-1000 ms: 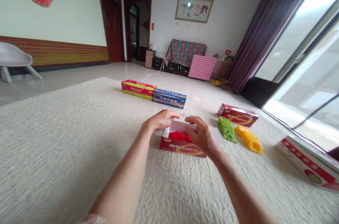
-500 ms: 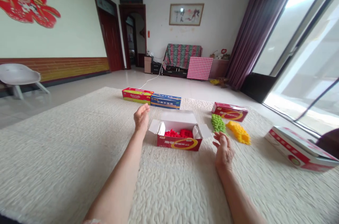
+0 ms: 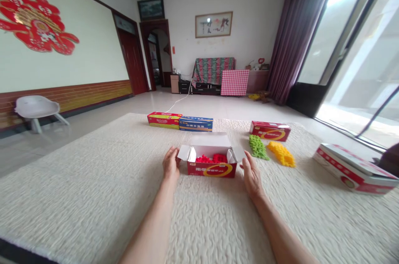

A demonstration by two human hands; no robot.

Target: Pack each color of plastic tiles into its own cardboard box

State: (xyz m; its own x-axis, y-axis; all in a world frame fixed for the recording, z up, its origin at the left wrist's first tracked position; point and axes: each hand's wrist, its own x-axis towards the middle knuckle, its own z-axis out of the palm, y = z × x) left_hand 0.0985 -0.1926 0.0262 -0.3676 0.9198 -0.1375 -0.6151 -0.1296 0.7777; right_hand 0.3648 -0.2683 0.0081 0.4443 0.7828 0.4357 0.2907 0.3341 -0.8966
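Observation:
An open red cardboard box [image 3: 195, 171] stands on the cream quilted cover in front of me, its white lid raised at the back and both side flaps spread outward. Inside lie red plastic pieces [image 3: 220, 158] between crumpled white linings. My left hand [image 3: 171, 164] is at the box's left flap [image 3: 184, 152], fingers extended. On the other side, my right hand [image 3: 251, 173] has its fingertips at the right flap [image 3: 239, 154], thumb and fingers apart. Both hands seem to touch the flaps without gripping them. Green linked pieces [image 3: 258, 147] and yellow ones [image 3: 281, 154] lie to the right.
Beyond the open box, a red-and-yellow box [image 3: 164, 120] and a blue box [image 3: 195, 124] sit end to end. A closed red box [image 3: 269, 131] is behind the green pieces. At far right lies a large white-and-red box [image 3: 355, 168]. A white chair [image 3: 39, 108] stands left.
Both hands have moved inward, from apart at either side to the box's side flaps. The left hand came down and nearer. The view has tilted up slightly.

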